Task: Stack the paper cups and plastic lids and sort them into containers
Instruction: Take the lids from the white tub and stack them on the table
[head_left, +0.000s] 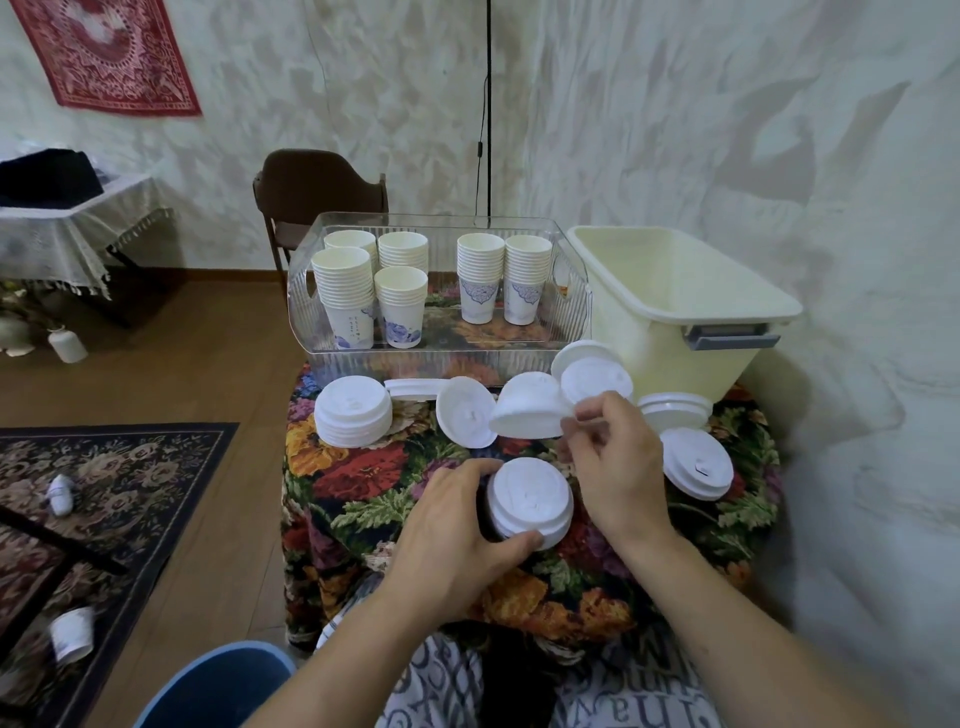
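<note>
- Step in hand, as judged: lid stacking; cups look done, six stacks of white paper cups with blue print (349, 291) standing in the clear ribbed plastic bin (311, 306) at the back of the table.
- Left hand (457, 551) gripping a short stack of white plastic lids (530, 501) from the side, thumb curled on the near rim, fingers round the far side; stack resting on the floral tablecloth (363, 483), near centre.
- Right hand (618, 467) pinching a single white plastic lid (527, 413) by its rim between thumb and fingertips; lid tilted, held above the cloth just beyond the gripped stack.
- Taller finished stack of white lids (353, 418) at left front of the clear bin, apart from both hands.
- Loose lids scattered: one leaning lid (465, 418) just left of the held one, a flat one (415, 388) behind it, two overlapping (595, 376) against the cream bin, a small pile (672, 410) and a single lid (696, 470) at right.
- Cream rectangular plastic tub with grey handle (691, 291) at back right, no lids visible inside.
- Next move, as judged: level the pinched lid, centre over the gripped stack, press down to nest; left hand needed as a brace against sliding.
- After that: gather remaining loose lids, then lift stacks into the cream tub, probably.
- Risk: tilted lid seating crooked, stack toppling on soft cloth.
</note>
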